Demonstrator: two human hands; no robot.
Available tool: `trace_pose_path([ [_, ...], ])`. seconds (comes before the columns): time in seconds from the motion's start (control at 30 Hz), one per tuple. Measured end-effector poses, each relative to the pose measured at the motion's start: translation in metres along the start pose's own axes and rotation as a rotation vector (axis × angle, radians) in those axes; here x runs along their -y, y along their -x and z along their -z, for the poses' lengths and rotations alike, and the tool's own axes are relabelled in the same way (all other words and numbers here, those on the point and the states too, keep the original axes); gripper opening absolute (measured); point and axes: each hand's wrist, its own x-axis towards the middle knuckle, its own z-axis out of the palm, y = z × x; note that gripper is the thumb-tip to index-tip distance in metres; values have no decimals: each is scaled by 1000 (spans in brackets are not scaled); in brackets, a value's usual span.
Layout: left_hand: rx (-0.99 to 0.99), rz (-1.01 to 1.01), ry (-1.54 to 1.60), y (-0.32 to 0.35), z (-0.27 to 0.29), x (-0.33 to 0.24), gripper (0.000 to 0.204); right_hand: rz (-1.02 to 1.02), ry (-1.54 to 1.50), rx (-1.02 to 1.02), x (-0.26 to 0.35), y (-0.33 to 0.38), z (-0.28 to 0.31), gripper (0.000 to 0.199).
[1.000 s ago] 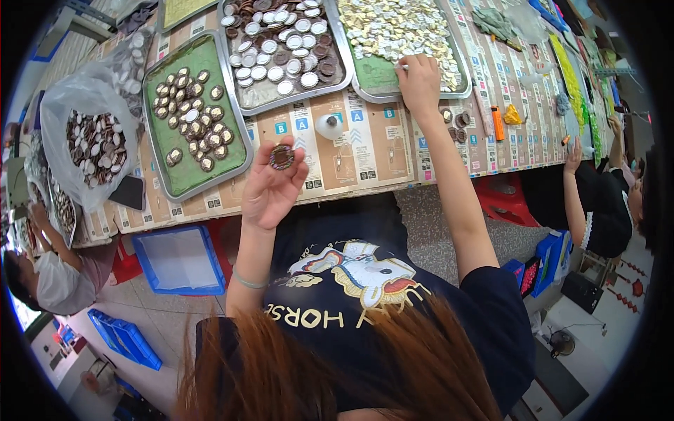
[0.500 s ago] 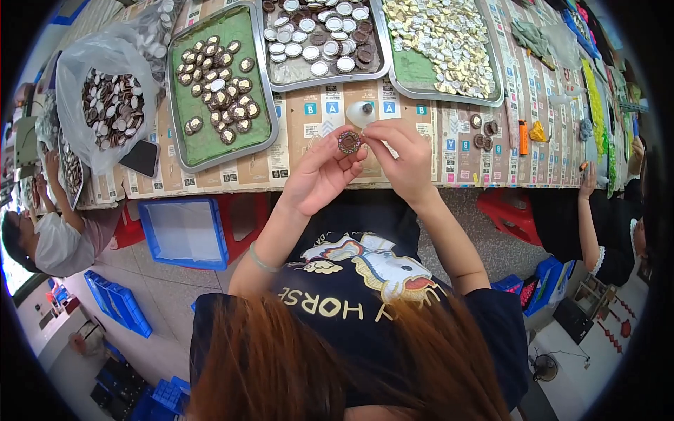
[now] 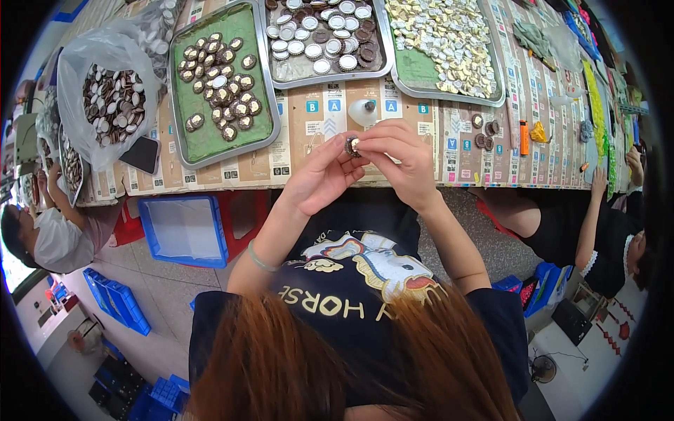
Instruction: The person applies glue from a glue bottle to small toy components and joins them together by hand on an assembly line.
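Note:
Above the table's near edge, my left hand (image 3: pixel 316 181) is closed, thumb and fingertips gripping a brown bottle cap (image 3: pixel 349 149) with a crimped rim. From the other side my right hand (image 3: pixel 407 165) pinches a small pale piece (image 3: pixel 355 142) against the cap's face. Just beyond my hands a squeeze bottle (image 3: pixel 359 112) with a dark tip stands on the table. On the left, a green-lined tray (image 3: pixel 191 150) carries brown caps (image 3: pixel 226 97) bearing pale pieces. The middle tray (image 3: pixel 330 78) has loose brown and white caps; the right tray (image 3: pixel 415 74) has many small pale pieces.
A clear bag of caps (image 3: pixel 112 105) and a dark phone (image 3: pixel 142 154) lie far left. Right of me are several caps (image 3: pixel 484 139), an orange lighter (image 3: pixel 524 138) and a yellow lump (image 3: pixel 538 133). People sit at both sides; a blue crate (image 3: pixel 184 228) stands below the table.
The cap in my left hand has turned from face-on to tilted. My right fingers have come onto it, and a pale piece now shows there. The co-worker on the right has shifted.

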Motion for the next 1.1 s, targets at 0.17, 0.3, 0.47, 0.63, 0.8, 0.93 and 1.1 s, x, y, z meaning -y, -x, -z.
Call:
trace_pose_path([
  [0.17, 33, 0, -3, 2, 2, -1, 26, 31, 47, 39, -2, 1, -2, 16],
  [0.3, 38, 10, -7, 1, 3, -2, 24, 54, 87, 46, -4, 2, -2, 17],
  [0.47, 35, 1, 47, 4, -1, -4, 20, 50, 65, 34, 1, 1, 0, 20],
  [0.63, -58, -50, -137, 6, -11, -7, 20, -18, 48, 59, 8, 2, -1, 37],
  [0.8, -100, -47, -249, 8, -10, -8, 25, 49, 134, 56, 10, 1, -4, 49],
  [0.93, -61, -26, -214, 8, -7, -8, 29, 48, 120, 61, 12, 1, -7, 50],
  [1.1, -63, -21, -161, 9, -4, -11, 26, 55, 105, 57, 14, 0, -6, 48],
])
